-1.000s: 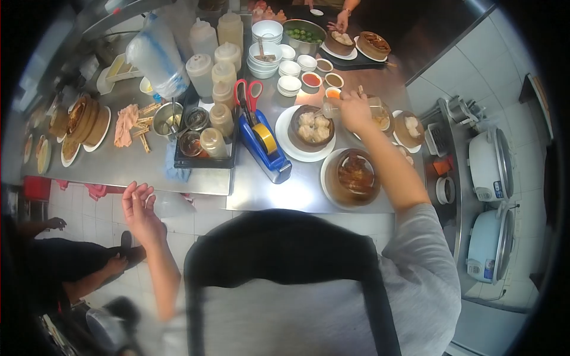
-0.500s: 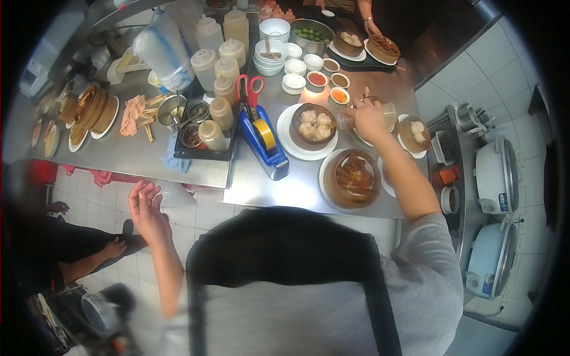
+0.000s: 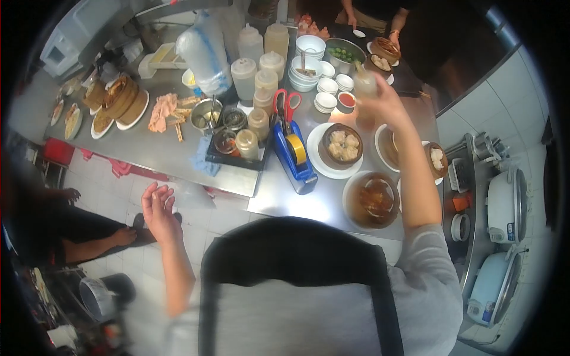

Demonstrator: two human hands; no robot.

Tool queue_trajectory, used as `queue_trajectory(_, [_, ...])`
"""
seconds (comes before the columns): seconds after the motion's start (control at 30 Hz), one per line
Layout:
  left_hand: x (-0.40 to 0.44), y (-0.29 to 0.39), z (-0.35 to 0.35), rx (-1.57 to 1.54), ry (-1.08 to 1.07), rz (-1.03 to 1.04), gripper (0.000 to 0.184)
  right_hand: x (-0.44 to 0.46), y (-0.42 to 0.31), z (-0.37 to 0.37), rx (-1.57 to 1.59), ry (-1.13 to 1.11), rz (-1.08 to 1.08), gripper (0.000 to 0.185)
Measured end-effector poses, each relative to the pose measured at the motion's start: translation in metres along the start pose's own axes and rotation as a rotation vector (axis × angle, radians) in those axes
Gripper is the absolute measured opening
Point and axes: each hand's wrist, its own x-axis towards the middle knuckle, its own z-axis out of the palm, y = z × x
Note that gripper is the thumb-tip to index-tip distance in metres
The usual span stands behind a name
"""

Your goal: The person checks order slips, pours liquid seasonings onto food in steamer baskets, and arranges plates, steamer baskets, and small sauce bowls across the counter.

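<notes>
My right hand (image 3: pixel 387 105) is wrapped round a translucent squeeze bottle (image 3: pixel 366 86), whose nozzle points up beside the stacked small white bowls. Nearer to me, a round steamer of pale dumplings (image 3: pixel 344 146) sits on a white plate (image 3: pixel 319 161). A steamer with brown glazed food (image 3: pixel 375 200) stands closer to the counter's front edge. Beneath my right forearm another steamer is partly hidden, and a small steamer with white pieces (image 3: pixel 437 156) is to its right. Off the counter's front edge hangs my left hand (image 3: pixel 160 210), fingers loosely curled and apart, holding nothing.
A blue tape dispenser (image 3: pixel 295 155) with red-handled scissors (image 3: pixel 287 107) stands mid-counter. Several squeeze bottles (image 3: pixel 243 77) and a black tray of sauces are left of it. Another person's hand (image 3: pixel 394 40) touches a steamer at the back. A second person's legs are at left.
My right hand has lifted the squeeze bottle from beside the dumpling steamer towards the back, and its nozzle has turned upward. My left hand stays empty. The whole view has shifted.
</notes>
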Motion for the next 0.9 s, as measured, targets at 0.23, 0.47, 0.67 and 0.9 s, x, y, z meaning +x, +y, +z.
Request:
queue_trajectory(0.23, [0.025,0.005,-0.01,0.007,-0.006,0.02,0.029,0.075,-0.063,0.152,0.126,-0.008,-0.572,0.065])
queue_trajectory(0.47, [0.049,0.001,-0.011,0.033,-0.02,0.013,0.031,0.112,-0.029,0.224,-0.544,-0.105,-0.392,0.058])
queue_trajectory(0.67, [0.067,-0.008,0.0,0.033,-0.035,-0.004,0.029,0.134,-0.041,0.201,-0.74,-0.298,-0.302,0.03])
queue_trajectory(0.9, [0.077,-0.015,-0.003,-0.005,-0.006,-0.011,0.029,0.236,0.028,0.101,-1.019,-0.044,0.121,0.024])
